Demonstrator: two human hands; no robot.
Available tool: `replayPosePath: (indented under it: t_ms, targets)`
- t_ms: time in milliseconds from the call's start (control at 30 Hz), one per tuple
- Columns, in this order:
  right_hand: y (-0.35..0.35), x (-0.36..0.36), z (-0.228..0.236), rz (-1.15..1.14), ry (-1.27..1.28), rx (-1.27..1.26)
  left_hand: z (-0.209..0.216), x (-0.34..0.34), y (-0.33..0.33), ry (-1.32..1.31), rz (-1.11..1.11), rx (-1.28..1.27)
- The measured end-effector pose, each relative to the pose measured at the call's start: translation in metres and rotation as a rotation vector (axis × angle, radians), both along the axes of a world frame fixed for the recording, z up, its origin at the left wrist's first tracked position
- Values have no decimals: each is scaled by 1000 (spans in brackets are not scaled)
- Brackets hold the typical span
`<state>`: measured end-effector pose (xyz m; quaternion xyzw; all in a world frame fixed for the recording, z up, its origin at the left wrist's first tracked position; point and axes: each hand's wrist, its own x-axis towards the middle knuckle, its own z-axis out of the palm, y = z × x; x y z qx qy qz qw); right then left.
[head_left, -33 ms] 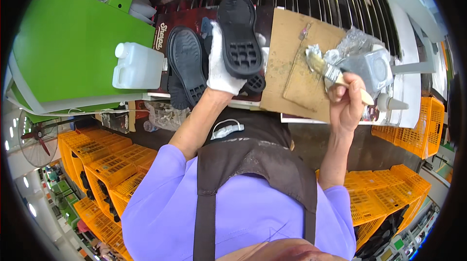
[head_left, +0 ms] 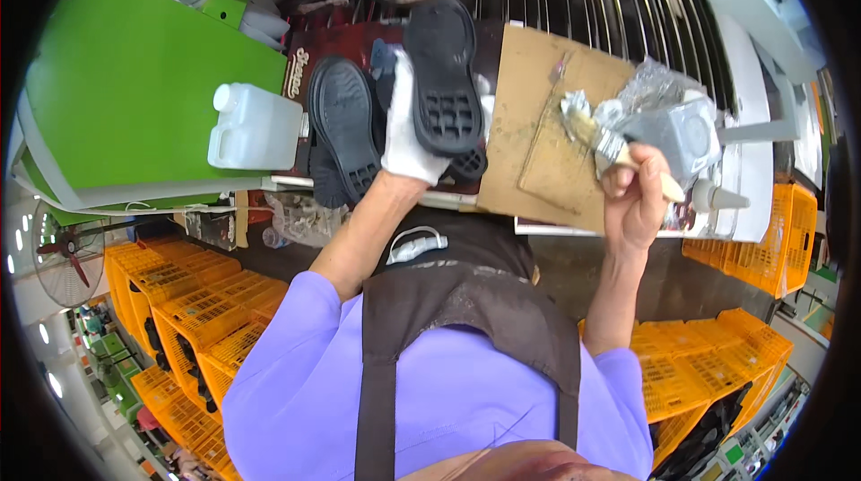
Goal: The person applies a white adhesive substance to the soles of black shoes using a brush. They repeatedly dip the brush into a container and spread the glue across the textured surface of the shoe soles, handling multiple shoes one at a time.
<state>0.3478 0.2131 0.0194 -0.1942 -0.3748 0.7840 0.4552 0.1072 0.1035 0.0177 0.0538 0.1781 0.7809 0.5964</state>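
Observation:
My left hand (head_left: pixel 410 126), in a white glove, grips a black shoe sole (head_left: pixel 446 55) upright, with its hollow grid at the heel end facing me. Another black sole (head_left: pixel 341 109) lies to its left, and part of a further gridded sole (head_left: pixel 468 162) shows beneath. The bare fingers of my right hand (head_left: pixel 635 203) are closed round the pale handle of a flat paintbrush (head_left: pixel 610 144). Its bristles point up and left, near whitish, crusted matter, over brown cardboard (head_left: pixel 520 113). Beside the brush is a translucent grey container (head_left: pixel 686 140) with crumpled clear plastic (head_left: pixel 659 82) around it.
A white plastic jug (head_left: pixel 256 131) stands on the left near a green surface (head_left: pixel 143 95). A nozzle-tipped bottle (head_left: pixel 717 198) lies at the right edge. Dark slats or rollers (head_left: pixel 574 5) run behind the cardboard. Orange crates (head_left: pixel 691 364) are stacked on both sides.
My right hand and the brush have shifted slightly left. The whole view has moved a little, so the bench sits slightly lower. Both grips are the same.

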Motion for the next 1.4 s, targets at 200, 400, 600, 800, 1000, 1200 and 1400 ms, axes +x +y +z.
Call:
replayPosePath:
  t_ms: [200, 400, 600, 800, 1000, 1200, 1400]
  targets:
    - [2, -2, -2, -53, 14, -49, -13, 32, -13, -7, -124, -294]
    - [3, -2, -8, -48, 33, -67, -30, 55, -38, -137, -254, -249]
    - [2, -1, -4, -64, 43, -68, -20, 57, -36, -142, -219, -371]
    - [-1, 6, -1, -92, 44, -68, 1, 38, 17, -28, -191, -292]
    - [-3, 15, -8, -74, 11, -6, -28, 38, 18, 63, -413, -467]
    - [-7, 11, -13, -73, 11, -42, -13, 39, -29, 1086, -533, -373]
    - [-11, 3, -11, -68, -2, -72, -23, 15, -24, 2515, -624, -77]
